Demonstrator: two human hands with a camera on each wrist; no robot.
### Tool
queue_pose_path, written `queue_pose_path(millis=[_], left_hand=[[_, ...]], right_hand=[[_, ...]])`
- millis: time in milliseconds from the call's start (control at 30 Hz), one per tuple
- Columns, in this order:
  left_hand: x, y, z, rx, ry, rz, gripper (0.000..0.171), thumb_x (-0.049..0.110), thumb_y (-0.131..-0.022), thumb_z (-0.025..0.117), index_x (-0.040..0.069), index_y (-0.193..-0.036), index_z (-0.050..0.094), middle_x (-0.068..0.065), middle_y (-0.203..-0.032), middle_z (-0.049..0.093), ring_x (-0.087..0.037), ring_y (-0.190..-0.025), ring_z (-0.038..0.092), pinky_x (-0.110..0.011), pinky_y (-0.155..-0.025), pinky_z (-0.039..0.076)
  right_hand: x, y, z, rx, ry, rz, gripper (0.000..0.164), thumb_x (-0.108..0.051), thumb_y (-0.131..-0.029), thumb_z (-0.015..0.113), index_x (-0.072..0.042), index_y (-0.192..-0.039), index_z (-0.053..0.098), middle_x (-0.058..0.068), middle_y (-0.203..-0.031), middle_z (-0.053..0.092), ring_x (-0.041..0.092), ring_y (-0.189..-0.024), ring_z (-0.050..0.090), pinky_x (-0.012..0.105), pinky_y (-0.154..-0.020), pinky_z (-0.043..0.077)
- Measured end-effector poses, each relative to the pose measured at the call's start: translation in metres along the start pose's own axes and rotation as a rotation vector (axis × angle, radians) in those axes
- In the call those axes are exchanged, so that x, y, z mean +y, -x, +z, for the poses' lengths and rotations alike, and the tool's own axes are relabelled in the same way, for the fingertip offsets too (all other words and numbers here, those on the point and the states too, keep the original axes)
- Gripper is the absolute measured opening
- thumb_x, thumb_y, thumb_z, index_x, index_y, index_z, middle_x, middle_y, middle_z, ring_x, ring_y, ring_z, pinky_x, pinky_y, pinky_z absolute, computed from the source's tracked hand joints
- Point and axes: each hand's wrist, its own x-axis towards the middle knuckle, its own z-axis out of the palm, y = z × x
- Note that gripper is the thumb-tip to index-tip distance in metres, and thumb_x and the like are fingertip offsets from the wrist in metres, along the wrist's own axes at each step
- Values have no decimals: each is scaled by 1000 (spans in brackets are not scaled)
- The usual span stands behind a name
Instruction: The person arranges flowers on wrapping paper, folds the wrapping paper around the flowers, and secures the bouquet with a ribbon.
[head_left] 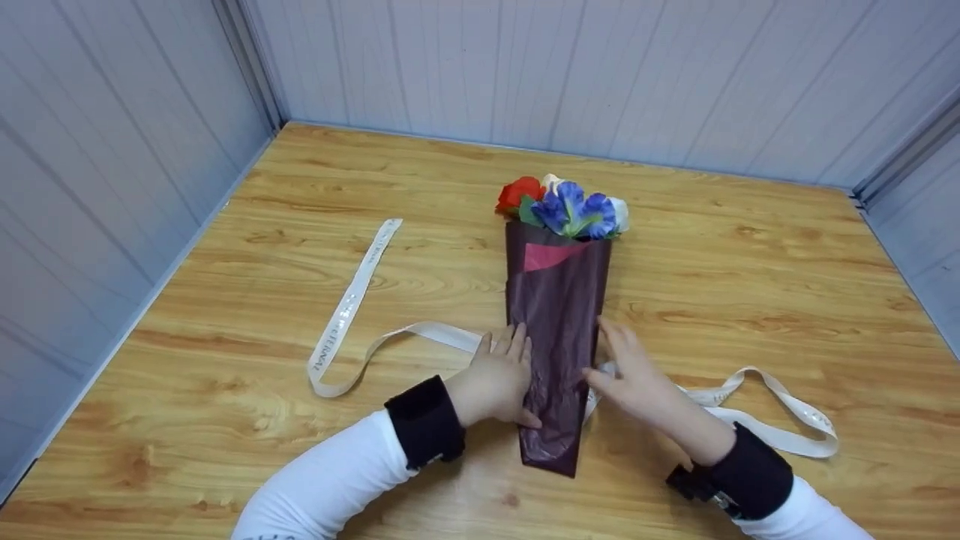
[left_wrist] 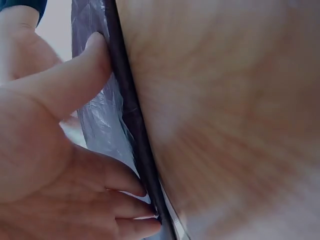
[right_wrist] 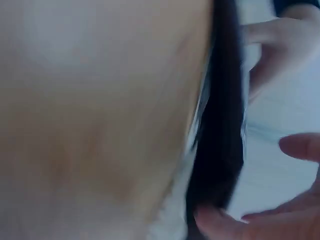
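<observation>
A bouquet wrapped in dark maroon paper (head_left: 556, 315) lies on the table, its red, blue and white flowers (head_left: 570, 208) at the far end. My left hand (head_left: 495, 379) rests along its left side, fingers extended, thumb on the wrapping; the left wrist view shows the thumb (left_wrist: 95, 60) on the paper near its edge. On the right side, my right hand (head_left: 634, 375) has its fingertips at the wrapping's edge, thumb and fingers spread. A white printed ribbon (head_left: 345, 319) emerges on both sides of the bouquet; its middle stretch is hidden by the wrapping and hands.
The ribbon's right part (head_left: 795, 416) loops loosely near my right wrist. The wood-grain table (head_left: 750, 285) meets pale panel walls (head_left: 562, 75) at the back and sides. A pink paper patch (head_left: 551, 256) shows near the wrapping's top.
</observation>
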Motion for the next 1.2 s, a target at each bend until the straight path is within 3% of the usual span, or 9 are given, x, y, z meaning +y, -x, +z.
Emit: queue_pose_path(millis=[67, 200, 300, 467, 667, 767, 867, 1000, 1200], left_hand=[[-2, 1, 1, -9, 8, 0, 110, 63, -75, 67, -2, -149, 18, -19, -157, 8, -30, -146, 11, -48, -116, 16], [-3, 2, 1, -18, 24, 9, 110, 63, -75, 67, -2, -149, 17, -20, -157, 7, -31, -146, 10, -47, -116, 16], [-2, 2, 0, -36, 17, 16, 113, 66, -75, 66, -1, -150, 15, -19, -158, 5, -31, -146, 8, -45, -117, 16], [-2, 3, 0, -76, -1, 16, 120, 70, -70, 66, 0, -151, 10, -18, -158, 1, -30, -147, 3, -43, -117, 14], [-4, 1, 1, -70, -15, 30, 121, 71, -69, 66, 0, -150, 12, -19, -158, 2, -31, -146, 5, -44, -117, 15], [-11, 0, 1, -19, 33, 58, 112, 67, -74, 65, -2, -149, 18, -20, -157, 10, -34, -145, 11, -48, -116, 17], [-24, 0, 1, 125, 132, 58, 96, 56, -78, 69, -7, -141, 34, -25, -148, 31, -39, -137, 30, -51, -112, 26], [-53, 2, -3, 307, 250, -53, 70, 39, -79, 74, -8, -125, 49, -24, -123, 50, -38, -115, 47, -50, -101, 39], [-94, 9, -7, 267, 305, -261, 38, 17, -81, 72, -5, -109, 57, -23, -109, 60, -37, -101, 57, -48, -88, 48]], right_hand=[[-3, 2, 7, 3, 242, -65, 73, -24, -90, 61, 14, -142, 25, 35, -149, 18, 51, -136, 21, 60, -109, 22], [-4, -1, 21, -135, 446, -133, 76, -37, -93, 57, 13, -142, 27, 37, -150, 10, 53, -138, 7, 62, -111, 14], [-1, -6, 21, -224, 470, -93, 79, -42, -95, 52, 9, -145, 21, 37, -150, 6, 52, -140, 4, 61, -111, 14], [2, -11, 19, -273, 473, -53, 83, -47, -95, 49, 4, -149, 13, 36, -151, 1, 50, -140, 3, 61, -110, 17], [-3, -12, 28, -197, 591, -137, 78, -44, -94, 51, 10, -144, 25, 36, -151, 7, 50, -140, 7, 59, -112, 13], [-6, -12, 34, -196, 620, -241, 73, -41, -95, 50, 11, -142, 30, 34, -151, 12, 52, -139, 9, 59, -112, 13], [-6, -12, 35, -265, 566, -259, 71, -43, -96, 47, 4, -146, 28, 31, -153, 11, 52, -139, 6, 60, -112, 13], [-6, -12, 32, -311, 518, -200, 73, -49, -95, 47, -5, -150, 24, 25, -156, 6, 49, -141, -1, 61, -112, 10], [-7, -14, 32, -341, 538, -205, 72, -49, -96, 45, -8, -151, 22, 27, -155, 3, 50, -140, -4, 62, -112, 7]])
